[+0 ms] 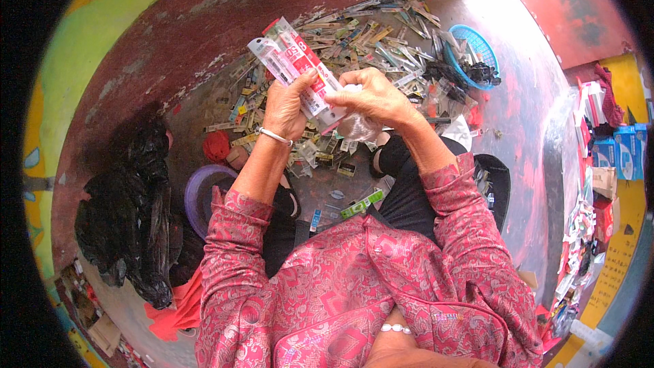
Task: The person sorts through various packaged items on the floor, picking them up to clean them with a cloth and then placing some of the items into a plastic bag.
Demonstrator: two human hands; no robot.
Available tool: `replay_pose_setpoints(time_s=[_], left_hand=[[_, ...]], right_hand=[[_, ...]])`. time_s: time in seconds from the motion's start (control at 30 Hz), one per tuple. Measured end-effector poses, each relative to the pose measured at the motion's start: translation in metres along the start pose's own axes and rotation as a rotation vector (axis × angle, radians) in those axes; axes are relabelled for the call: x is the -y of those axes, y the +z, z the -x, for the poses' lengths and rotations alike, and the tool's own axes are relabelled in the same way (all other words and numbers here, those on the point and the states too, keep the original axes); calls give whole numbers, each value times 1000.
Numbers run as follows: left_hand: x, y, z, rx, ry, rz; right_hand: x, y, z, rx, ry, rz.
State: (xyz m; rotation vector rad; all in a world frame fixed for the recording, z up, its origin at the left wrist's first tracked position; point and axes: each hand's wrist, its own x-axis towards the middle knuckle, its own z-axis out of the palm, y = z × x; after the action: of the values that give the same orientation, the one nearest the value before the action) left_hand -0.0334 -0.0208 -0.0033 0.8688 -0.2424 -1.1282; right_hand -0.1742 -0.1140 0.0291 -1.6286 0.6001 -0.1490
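Note:
My left hand grips two long flat packets, overlapping and tilted up to the left. One is a red-and-white packet; the other is a pale pink packet lying along it. The left thumb presses across their middle. At their lower right end, my right hand is closed, thumb and forefinger pinched together. A crumpled clear plastic piece hangs below its fingers, apparently held by them. Behind both hands, a wide heap of slim packets covers the floor.
A blue plastic basket with black plastic stands at the back right. Black plastic bags lie at the left, near a purple ring-shaped rim. A green packet rests between my legs. Boxes line the right wall.

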Motion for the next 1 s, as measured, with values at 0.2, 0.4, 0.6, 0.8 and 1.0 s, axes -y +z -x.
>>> replay_pose_setpoints(time_s=[0.2, 0.4, 0.6, 0.8, 1.0], left_hand=[[-11, 5, 7, 115, -29, 56], [-18, -8, -3, 1, -21, 204], [-19, -6, -4, 33, -67, 260], [-18, -9, -1, 117, -52, 156], [-20, 2, 6, 245, -62, 129]], right_hand=[[0, -2, -1, -4, 97, -286], [13, -4, 5, -34, 11, -312], [8, -7, 4, -33, -2, -272], [10, -7, 5, 8, 38, -271], [10, 0, 6, 89, 24, -203]])
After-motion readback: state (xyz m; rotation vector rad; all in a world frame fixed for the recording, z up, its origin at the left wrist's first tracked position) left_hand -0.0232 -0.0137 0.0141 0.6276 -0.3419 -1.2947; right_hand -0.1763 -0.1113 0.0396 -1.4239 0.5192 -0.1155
